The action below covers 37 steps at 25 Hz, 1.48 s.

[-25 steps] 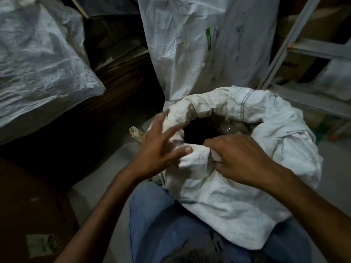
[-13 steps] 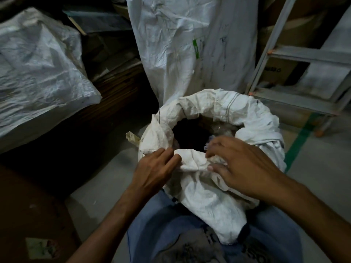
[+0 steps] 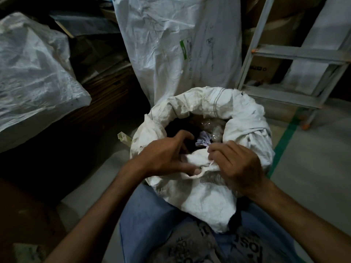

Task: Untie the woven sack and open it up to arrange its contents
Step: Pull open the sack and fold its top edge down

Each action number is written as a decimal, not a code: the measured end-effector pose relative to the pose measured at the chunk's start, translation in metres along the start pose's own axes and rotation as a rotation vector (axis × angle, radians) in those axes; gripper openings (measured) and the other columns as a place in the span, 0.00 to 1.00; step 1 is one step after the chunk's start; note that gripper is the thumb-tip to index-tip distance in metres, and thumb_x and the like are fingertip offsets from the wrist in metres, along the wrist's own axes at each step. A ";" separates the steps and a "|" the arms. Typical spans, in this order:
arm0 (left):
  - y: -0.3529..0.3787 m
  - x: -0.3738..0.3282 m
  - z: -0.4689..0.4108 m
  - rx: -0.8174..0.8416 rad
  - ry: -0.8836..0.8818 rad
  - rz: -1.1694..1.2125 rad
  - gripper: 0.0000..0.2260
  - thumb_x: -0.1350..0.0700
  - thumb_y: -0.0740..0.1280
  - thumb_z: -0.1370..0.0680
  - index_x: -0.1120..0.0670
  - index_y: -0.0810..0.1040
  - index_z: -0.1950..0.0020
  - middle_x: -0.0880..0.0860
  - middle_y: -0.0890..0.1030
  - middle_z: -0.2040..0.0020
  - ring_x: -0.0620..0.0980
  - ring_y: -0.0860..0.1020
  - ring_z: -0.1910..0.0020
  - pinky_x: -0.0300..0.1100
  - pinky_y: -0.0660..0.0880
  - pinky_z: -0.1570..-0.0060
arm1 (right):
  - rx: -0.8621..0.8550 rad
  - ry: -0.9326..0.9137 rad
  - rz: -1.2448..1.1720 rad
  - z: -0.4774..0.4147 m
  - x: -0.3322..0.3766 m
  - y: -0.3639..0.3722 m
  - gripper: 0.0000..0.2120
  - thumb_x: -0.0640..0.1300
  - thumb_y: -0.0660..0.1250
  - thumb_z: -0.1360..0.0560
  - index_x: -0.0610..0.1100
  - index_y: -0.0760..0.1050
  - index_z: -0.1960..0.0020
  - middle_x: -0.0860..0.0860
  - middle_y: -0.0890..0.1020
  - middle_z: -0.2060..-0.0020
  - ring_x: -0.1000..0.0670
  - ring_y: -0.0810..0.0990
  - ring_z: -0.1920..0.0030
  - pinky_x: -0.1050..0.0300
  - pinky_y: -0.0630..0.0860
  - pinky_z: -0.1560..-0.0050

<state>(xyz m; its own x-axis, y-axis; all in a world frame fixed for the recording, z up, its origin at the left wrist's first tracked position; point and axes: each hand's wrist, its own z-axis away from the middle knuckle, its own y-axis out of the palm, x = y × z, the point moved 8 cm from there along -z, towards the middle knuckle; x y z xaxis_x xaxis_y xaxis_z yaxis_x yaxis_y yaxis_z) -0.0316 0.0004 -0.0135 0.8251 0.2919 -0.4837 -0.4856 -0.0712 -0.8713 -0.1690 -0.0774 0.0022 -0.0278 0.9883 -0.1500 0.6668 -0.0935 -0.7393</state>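
A white woven sack [image 3: 245, 118] stands open between my knees, its mouth rolled down into a thick collar. Inside it I see a dark hollow, clear plastic bags [image 3: 212, 126] and a crumpled pale scrap [image 3: 204, 140]. My left hand [image 3: 163, 156] grips the near rim of the sack, thumb under the fold and fingers curled over the edge into the opening. My right hand [image 3: 235, 162] pinches the same near rim just to the right, fingers bunched on the cloth. The deeper contents are hidden in shadow.
A tall white sack [image 3: 171, 48] stands right behind. Another bulky white sack [image 3: 34, 73] lies at the left on dark boards. A metal ladder [image 3: 296, 56] leans at the right, over cardboard boxes. A green floor stripe [image 3: 284, 141] runs beside the sack.
The left hand went from lying spread on the sack's left side to gripping the near rim. The right hand stayed on the rim. The rim is folded further down, showing more of the contents.
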 end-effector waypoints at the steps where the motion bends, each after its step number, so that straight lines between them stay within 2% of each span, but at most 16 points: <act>1: 0.013 0.000 -0.003 0.030 0.036 -0.079 0.33 0.27 0.69 0.30 0.42 0.70 0.31 0.42 0.82 0.41 0.42 0.80 0.47 0.47 0.80 0.49 | 0.074 0.007 -0.054 -0.001 -0.004 0.003 0.07 0.34 0.64 0.22 0.42 0.79 0.54 0.46 0.83 0.51 0.44 0.81 0.59 0.49 0.75 0.69; 5: 0.015 0.000 0.001 -0.142 0.132 -0.304 0.14 0.41 0.68 0.23 0.44 0.78 0.41 0.44 0.83 0.50 0.47 0.81 0.55 0.47 0.78 0.59 | 0.711 0.222 -0.488 0.004 -0.022 0.019 0.23 0.57 0.65 0.30 0.58 0.69 0.35 0.62 0.71 0.37 0.56 0.77 0.45 0.54 0.78 0.54; 7: 0.015 -0.006 0.011 -0.273 0.179 -0.425 0.10 0.47 0.69 0.22 0.47 0.79 0.43 0.46 0.83 0.52 0.50 0.82 0.58 0.46 0.78 0.63 | 0.728 0.284 -0.476 0.001 -0.035 0.020 0.32 0.58 0.70 0.29 0.61 0.63 0.27 0.64 0.68 0.34 0.58 0.75 0.38 0.54 0.77 0.43; 9: 0.020 -0.015 0.023 -0.374 0.235 -0.560 0.11 0.53 0.73 0.24 0.51 0.80 0.42 0.50 0.82 0.54 0.52 0.81 0.63 0.44 0.76 0.69 | 0.773 0.222 -0.237 0.002 -0.044 0.035 0.39 0.56 0.73 0.28 0.58 0.60 0.21 0.58 0.67 0.25 0.52 0.70 0.31 0.54 0.72 0.37; 11: 0.033 -0.021 0.036 -0.407 0.241 -0.640 0.15 0.57 0.75 0.26 0.53 0.80 0.40 0.53 0.82 0.54 0.54 0.81 0.63 0.45 0.76 0.72 | 0.820 0.256 -0.147 0.010 -0.047 0.047 0.33 0.53 0.73 0.27 0.58 0.66 0.24 0.51 0.78 0.32 0.46 0.77 0.36 0.51 0.75 0.43; 14: 0.026 -0.028 0.050 -0.409 0.179 -0.509 0.14 0.47 0.71 0.23 0.49 0.78 0.39 0.49 0.78 0.48 0.52 0.80 0.56 0.47 0.77 0.67 | 0.595 0.246 -0.014 0.024 -0.037 0.039 0.22 0.45 0.74 0.29 0.53 0.73 0.37 0.47 0.85 0.50 0.40 0.84 0.50 0.49 0.79 0.58; 16: 0.023 -0.026 0.048 -0.288 0.063 -0.353 0.25 0.31 0.64 0.24 0.45 0.74 0.34 0.46 0.75 0.42 0.48 0.79 0.51 0.47 0.78 0.59 | 0.427 0.285 0.043 0.030 -0.032 0.017 0.19 0.41 0.75 0.31 0.48 0.75 0.43 0.46 0.84 0.55 0.40 0.83 0.55 0.49 0.77 0.65; 18: 0.025 -0.035 0.037 -0.233 0.004 -0.508 0.35 0.26 0.64 0.29 0.46 0.69 0.29 0.48 0.76 0.40 0.52 0.80 0.50 0.47 0.77 0.57 | 0.214 0.265 0.100 0.028 -0.025 -0.011 0.12 0.39 0.73 0.31 0.45 0.77 0.49 0.46 0.81 0.58 0.40 0.81 0.58 0.49 0.74 0.69; 20: 0.020 -0.057 0.028 -0.329 0.032 -0.625 0.26 0.36 0.68 0.27 0.49 0.72 0.35 0.51 0.80 0.46 0.58 0.82 0.54 0.48 0.76 0.62 | -0.017 0.217 0.178 0.016 -0.022 -0.046 0.05 0.36 0.69 0.27 0.45 0.75 0.55 0.46 0.79 0.60 0.41 0.79 0.61 0.49 0.70 0.71; 22: 0.006 -0.078 0.032 -0.525 0.084 -0.644 0.14 0.50 0.71 0.26 0.52 0.78 0.42 0.53 0.80 0.55 0.59 0.81 0.63 0.46 0.71 0.70 | -0.195 0.180 0.259 0.005 -0.022 -0.075 0.09 0.34 0.62 0.22 0.44 0.76 0.57 0.46 0.78 0.62 0.43 0.77 0.64 0.49 0.68 0.71; 26: -0.007 -0.091 0.057 -0.817 0.253 -0.666 0.16 0.57 0.67 0.24 0.56 0.81 0.37 0.55 0.79 0.55 0.54 0.77 0.68 0.43 0.69 0.75 | -0.258 0.078 0.269 0.008 -0.017 -0.094 0.13 0.37 0.59 0.17 0.41 0.80 0.55 0.43 0.81 0.61 0.43 0.79 0.66 0.50 0.74 0.73; 29: -0.002 -0.092 0.067 -0.868 0.353 -0.672 0.13 0.58 0.69 0.22 0.56 0.82 0.38 0.55 0.78 0.56 0.52 0.75 0.68 0.44 0.71 0.77 | 0.008 0.148 0.041 0.010 -0.016 -0.093 0.06 0.43 0.62 0.24 0.45 0.78 0.51 0.48 0.79 0.53 0.45 0.79 0.62 0.52 0.73 0.70; 32: 0.007 -0.094 0.081 -0.850 0.481 -0.780 0.10 0.59 0.68 0.18 0.57 0.82 0.38 0.54 0.73 0.53 0.51 0.73 0.67 0.45 0.70 0.76 | 0.620 0.366 -0.355 0.022 -0.023 -0.075 0.24 0.70 0.70 0.30 0.60 0.70 0.41 0.64 0.64 0.31 0.58 0.77 0.51 0.55 0.76 0.56; 33: 0.010 -0.094 0.086 -0.852 0.516 -0.810 0.10 0.59 0.68 0.18 0.57 0.83 0.39 0.54 0.71 0.52 0.51 0.73 0.68 0.45 0.71 0.76 | 0.724 0.398 -0.418 0.027 -0.024 -0.071 0.28 0.72 0.70 0.31 0.62 0.68 0.37 0.68 0.59 0.28 0.61 0.76 0.47 0.56 0.77 0.51; 35: 0.012 -0.094 0.091 -0.859 0.528 -0.827 0.10 0.60 0.68 0.19 0.57 0.84 0.39 0.54 0.71 0.51 0.52 0.74 0.68 0.45 0.71 0.75 | 0.768 0.354 -0.395 0.026 -0.026 -0.062 0.36 0.68 0.74 0.31 0.65 0.63 0.28 0.70 0.61 0.29 0.63 0.72 0.42 0.57 0.75 0.44; 37: 0.011 -0.094 0.085 -0.791 0.448 -0.811 0.13 0.60 0.71 0.22 0.57 0.83 0.38 0.54 0.72 0.50 0.53 0.76 0.67 0.45 0.72 0.75 | 0.772 0.244 -0.322 0.022 -0.018 -0.040 0.28 0.61 0.76 0.30 0.60 0.70 0.34 0.64 0.74 0.40 0.56 0.73 0.42 0.55 0.74 0.49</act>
<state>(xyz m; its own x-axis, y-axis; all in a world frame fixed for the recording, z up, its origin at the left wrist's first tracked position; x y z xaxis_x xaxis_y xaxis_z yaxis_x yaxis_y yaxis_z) -0.1391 0.0526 0.0299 0.9101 0.1775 0.3745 0.3977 -0.6283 -0.6687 -0.2119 -0.0944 0.0202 0.0909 0.9707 0.2226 -0.0403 0.2270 -0.9731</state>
